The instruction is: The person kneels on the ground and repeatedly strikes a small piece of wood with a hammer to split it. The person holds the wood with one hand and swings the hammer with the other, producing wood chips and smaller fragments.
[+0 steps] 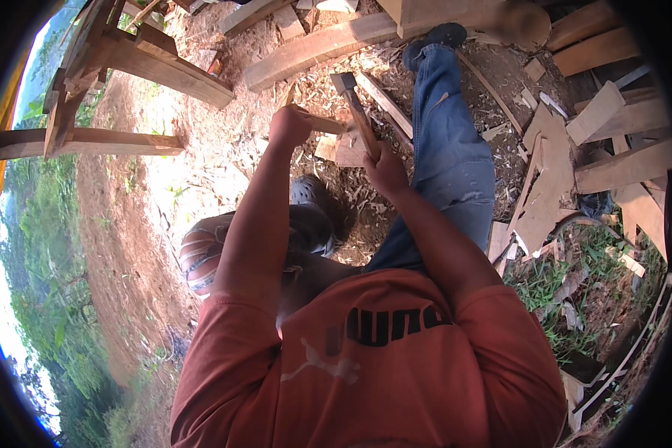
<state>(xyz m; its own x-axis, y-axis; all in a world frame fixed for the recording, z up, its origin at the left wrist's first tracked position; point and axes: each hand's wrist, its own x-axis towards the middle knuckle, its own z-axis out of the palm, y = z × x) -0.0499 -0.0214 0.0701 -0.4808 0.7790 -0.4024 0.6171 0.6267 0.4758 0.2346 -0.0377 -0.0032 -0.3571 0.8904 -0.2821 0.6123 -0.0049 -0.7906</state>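
My left hand (290, 125) is closed around a short piece of wood (325, 125), whose end reaches right toward a wooden block (349, 151) on the ground. In my right hand (387, 172) is a hatchet (361, 118), gripped low on its wooden handle. Its grey metal head points up and away from me, beyond the piece of wood. The exact shape of the blade edge cannot be made out. The hatchet handle crosses above the block, close to the free end of the wood.
Wood chips cover the ground between my legs. A long beam (321, 48) lies beyond my hands. A wooden frame (149, 60) stands at the far left. Scrap boards (549, 168) pile up at the right, beside my outstretched jeans leg (452, 142). Green plants (45, 291) grow at the left.
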